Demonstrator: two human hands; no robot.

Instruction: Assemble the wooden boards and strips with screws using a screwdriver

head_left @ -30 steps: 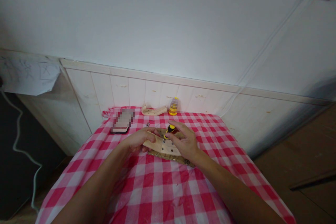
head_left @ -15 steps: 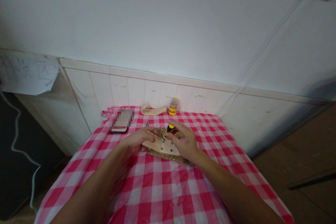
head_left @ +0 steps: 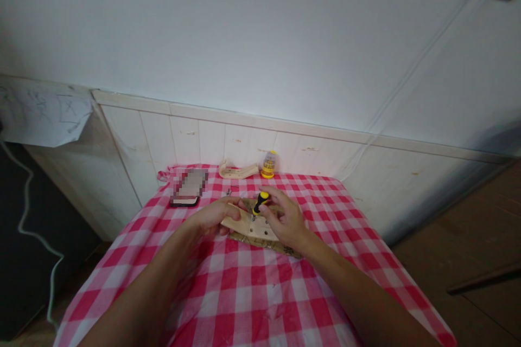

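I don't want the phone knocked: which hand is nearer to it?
Left. The left hand, holding the wooden piece, is below and right of the phone in the picture, not touching it; the right hand, holding the screwdriver, is farther right.

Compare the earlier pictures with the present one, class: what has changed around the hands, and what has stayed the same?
The right hand has shifted its grip slightly: its thumb appears drawn back a little to the right, so more of the screwdriver shows. Nothing was visibly picked up or released. Unchanged: the left hand holding the wooden piece, and the container by the wall.
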